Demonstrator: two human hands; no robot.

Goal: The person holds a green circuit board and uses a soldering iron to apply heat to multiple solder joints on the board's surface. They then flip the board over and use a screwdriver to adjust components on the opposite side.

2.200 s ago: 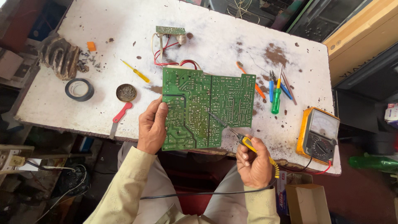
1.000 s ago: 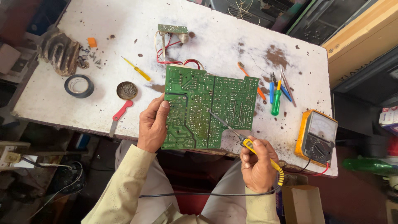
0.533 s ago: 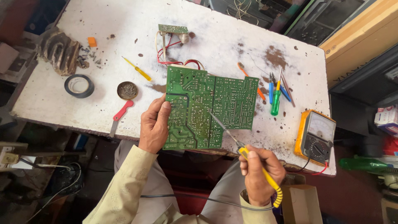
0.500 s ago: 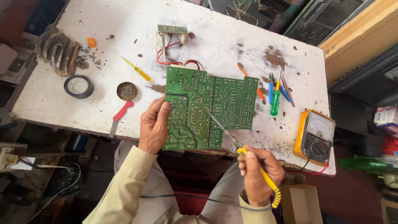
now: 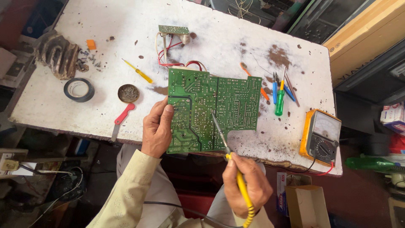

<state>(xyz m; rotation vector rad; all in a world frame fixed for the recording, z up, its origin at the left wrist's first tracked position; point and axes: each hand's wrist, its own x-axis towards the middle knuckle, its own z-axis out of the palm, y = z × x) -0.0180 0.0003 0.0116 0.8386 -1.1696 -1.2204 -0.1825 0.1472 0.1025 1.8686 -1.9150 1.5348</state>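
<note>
A large green circuit board (image 5: 219,105) lies solder side up at the near edge of the white table (image 5: 105,33). My left hand (image 5: 157,128) holds the board by its left edge, thumb on top. In my right hand (image 5: 247,185) is a soldering iron with a yellow handle (image 5: 241,192). Its metal tip (image 5: 213,116) rests on the board near the middle. Red and white wires run from the board's top edge to a small green board (image 5: 174,29) farther back.
A yellow analog multimeter (image 5: 320,135) sits at the right edge. Several small screwdrivers (image 5: 279,90) lie right of the board. A black tape roll (image 5: 79,89), a round tin (image 5: 128,93), a red-handled tool (image 5: 120,120) and a yellow screwdriver (image 5: 138,72) lie to the left. A cardboard box (image 5: 308,207) stands below the table.
My right hand has drawn back toward me and lower, while the iron's tip has slid left to the board's middle. My left hand keeps its hold on the board.
</note>
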